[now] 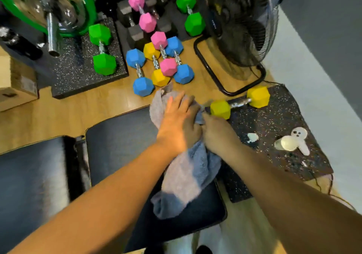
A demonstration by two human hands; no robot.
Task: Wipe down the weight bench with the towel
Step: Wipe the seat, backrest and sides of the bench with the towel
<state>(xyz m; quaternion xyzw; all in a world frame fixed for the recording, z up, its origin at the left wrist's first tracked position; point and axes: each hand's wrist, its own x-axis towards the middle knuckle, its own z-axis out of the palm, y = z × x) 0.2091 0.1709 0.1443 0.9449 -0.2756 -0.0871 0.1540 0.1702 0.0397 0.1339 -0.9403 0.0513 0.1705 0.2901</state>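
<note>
On my far left lies the long pad (33, 185) of the weight bench (117, 146). Nothing touches it, and its dark cover shows only glare. I cannot tell from its look whether it has been wiped. Across a narrow gap is the shorter pad, and that is where the work is. Its left half is bare.

The towel (188, 175), grey and rumpled, lies along this pad's right side. It runs from the near edge up to the far right corner, where a flap spills over toward the wooden floor (78, 108).

My left hand (176, 122) lies flat on the towel at that far corner. Its fingers are straight, a little spread, and press the cloth down. Just to its right, touching it, my right hand (217, 134) has its fingers curled in. They seem to pinch a bunched fold of the towel, though blur keeps me from being sure of the hold.

Further right, a yellow dumbbell (240, 102) rests on the edge of a speckled mat (274, 128), close to the towel's corner.

I judge the wiping to be under way but not done. The cloth is on one corner only. The bare half of this pad and the whole long pad may need a pass.
</note>
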